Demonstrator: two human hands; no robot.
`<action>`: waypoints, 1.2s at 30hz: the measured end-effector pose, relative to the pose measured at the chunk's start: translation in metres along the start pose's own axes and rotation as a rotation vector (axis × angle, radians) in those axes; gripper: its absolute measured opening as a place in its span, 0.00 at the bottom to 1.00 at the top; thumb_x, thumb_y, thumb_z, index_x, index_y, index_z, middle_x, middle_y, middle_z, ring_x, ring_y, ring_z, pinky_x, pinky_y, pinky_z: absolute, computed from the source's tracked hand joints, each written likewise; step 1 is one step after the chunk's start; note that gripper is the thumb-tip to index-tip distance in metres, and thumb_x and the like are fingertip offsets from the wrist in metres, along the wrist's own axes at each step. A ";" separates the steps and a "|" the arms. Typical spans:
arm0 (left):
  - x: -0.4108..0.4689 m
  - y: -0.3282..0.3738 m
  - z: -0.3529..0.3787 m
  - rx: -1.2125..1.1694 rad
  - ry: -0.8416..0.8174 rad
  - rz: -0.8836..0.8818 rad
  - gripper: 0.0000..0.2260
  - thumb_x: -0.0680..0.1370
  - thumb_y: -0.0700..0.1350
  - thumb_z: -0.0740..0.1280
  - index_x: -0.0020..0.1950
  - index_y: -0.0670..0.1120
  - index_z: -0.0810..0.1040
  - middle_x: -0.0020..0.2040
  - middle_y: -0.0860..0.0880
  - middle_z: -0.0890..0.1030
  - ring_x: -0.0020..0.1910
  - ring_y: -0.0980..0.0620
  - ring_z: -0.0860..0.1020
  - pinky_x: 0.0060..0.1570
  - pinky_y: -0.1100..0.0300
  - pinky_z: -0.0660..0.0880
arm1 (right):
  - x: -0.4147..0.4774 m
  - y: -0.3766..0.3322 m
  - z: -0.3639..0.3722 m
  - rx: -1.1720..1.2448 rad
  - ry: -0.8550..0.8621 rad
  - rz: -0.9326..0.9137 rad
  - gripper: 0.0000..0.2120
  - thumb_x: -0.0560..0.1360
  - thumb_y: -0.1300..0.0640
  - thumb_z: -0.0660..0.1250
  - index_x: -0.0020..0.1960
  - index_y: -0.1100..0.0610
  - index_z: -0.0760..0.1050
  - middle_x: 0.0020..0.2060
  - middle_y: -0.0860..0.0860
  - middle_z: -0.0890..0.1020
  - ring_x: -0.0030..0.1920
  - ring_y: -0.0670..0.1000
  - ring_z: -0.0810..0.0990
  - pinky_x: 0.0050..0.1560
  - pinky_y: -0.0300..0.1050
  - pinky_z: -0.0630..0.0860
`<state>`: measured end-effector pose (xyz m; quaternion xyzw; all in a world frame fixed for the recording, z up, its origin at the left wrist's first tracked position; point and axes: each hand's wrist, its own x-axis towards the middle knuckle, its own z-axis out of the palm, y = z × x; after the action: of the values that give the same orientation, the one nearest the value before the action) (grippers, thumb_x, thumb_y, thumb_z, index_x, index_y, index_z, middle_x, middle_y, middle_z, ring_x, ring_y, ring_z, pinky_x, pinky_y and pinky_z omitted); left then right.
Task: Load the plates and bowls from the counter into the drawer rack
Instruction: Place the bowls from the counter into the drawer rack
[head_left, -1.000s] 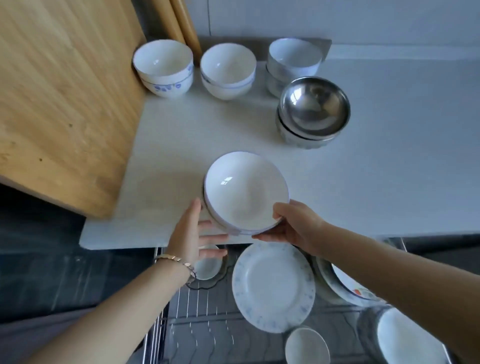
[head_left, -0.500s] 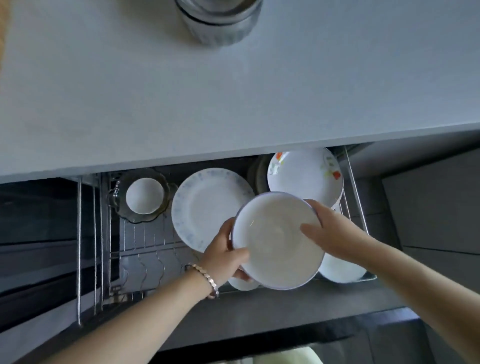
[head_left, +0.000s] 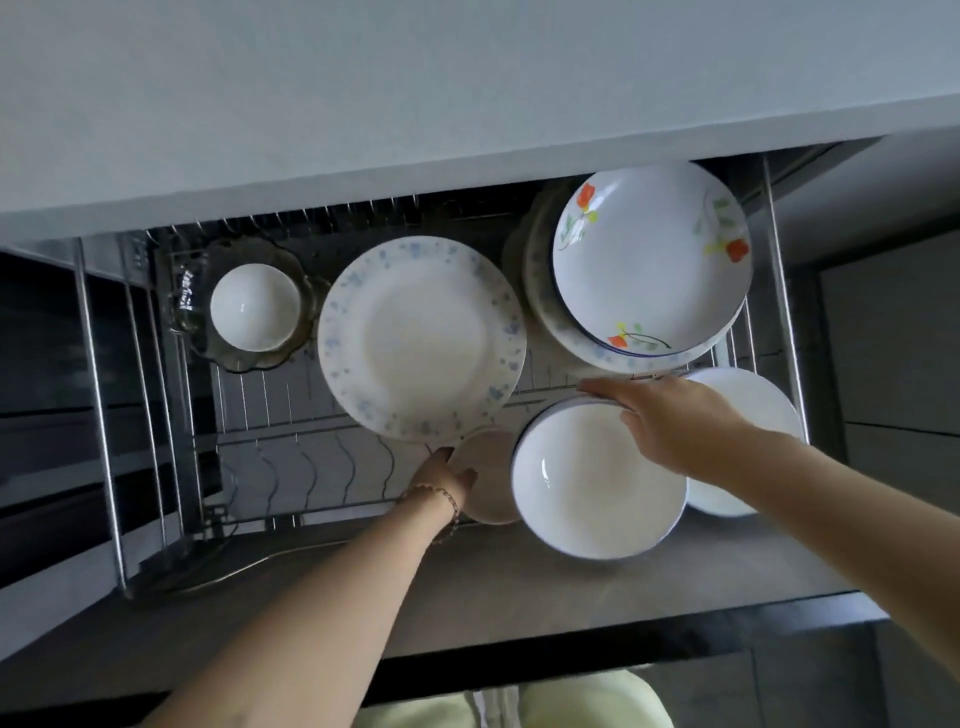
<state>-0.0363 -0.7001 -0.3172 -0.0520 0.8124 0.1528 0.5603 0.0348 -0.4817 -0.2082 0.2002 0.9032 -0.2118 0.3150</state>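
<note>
White with a thin blue rim, the bowl hangs over the front right part of the wire rack, its near edge overlapping the drawer front. The right hand holds it by the far rim. Its fingers lie close together along the outside of that edge, and the thumb seems to press on the inside. A second rim shows just beneath the far edge, so there may be two bowls stacked.

The left hand, with a bracelet at the wrist, touches the left edge of a small beige dish just beside the bowl. Its fingers are mostly hidden, so I cannot tell whether they grip.

A blue-speckled plate fills the middle of the rack, its lower edge close to the left hand. A flowered plate tops a stack at the back right, and a plain white plate sits partly under the right forearm. At the back left, a small bowl sits in a scalloped glass dish. The front left prongs stand bare. The pale surface overhangs the back of the rack.
</note>
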 end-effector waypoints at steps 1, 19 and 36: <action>0.005 0.002 0.005 -0.023 0.024 -0.003 0.18 0.76 0.42 0.62 0.67 0.42 0.72 0.64 0.40 0.77 0.62 0.42 0.75 0.55 0.57 0.71 | 0.002 0.000 0.003 -0.018 0.001 -0.005 0.25 0.78 0.58 0.56 0.69 0.36 0.62 0.65 0.47 0.75 0.60 0.56 0.77 0.57 0.49 0.74; 0.009 -0.020 -0.007 -0.044 0.145 -0.129 0.16 0.76 0.34 0.58 0.62 0.42 0.75 0.59 0.39 0.79 0.59 0.40 0.77 0.54 0.54 0.73 | 0.030 -0.018 0.014 -0.324 -0.166 -0.160 0.29 0.76 0.64 0.52 0.70 0.38 0.60 0.44 0.47 0.79 0.52 0.54 0.79 0.35 0.42 0.65; 0.014 -0.031 -0.011 -0.145 0.137 -0.162 0.17 0.76 0.36 0.59 0.65 0.43 0.73 0.62 0.40 0.77 0.60 0.40 0.76 0.57 0.52 0.74 | 0.090 -0.027 0.050 -0.481 -0.273 -0.078 0.27 0.76 0.62 0.60 0.70 0.43 0.62 0.58 0.51 0.77 0.59 0.55 0.77 0.43 0.43 0.69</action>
<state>-0.0434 -0.7314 -0.3326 -0.1684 0.8287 0.1615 0.5087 -0.0194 -0.5092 -0.2960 0.0544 0.8837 -0.0282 0.4641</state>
